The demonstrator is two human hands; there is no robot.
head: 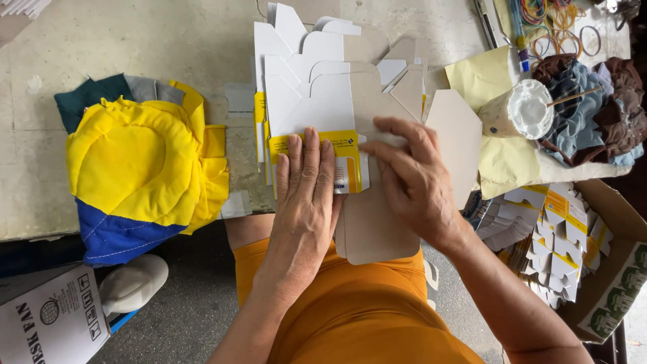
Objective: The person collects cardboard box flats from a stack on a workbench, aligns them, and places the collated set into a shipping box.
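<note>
From the head view, the left hand [304, 195] lies flat and open on a flattened carton blank [357, 168] at the counter [135, 40] edge, while the right hand [412, 178] beside it presses spread fingers onto its grey flap, gripping nothing.

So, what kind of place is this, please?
Probably a small home workshop for folding packaging by hand. Both hands press flat carton blanks on a worn table; a box of more blanks, rubber bands and a glue pot sit nearby.
</note>
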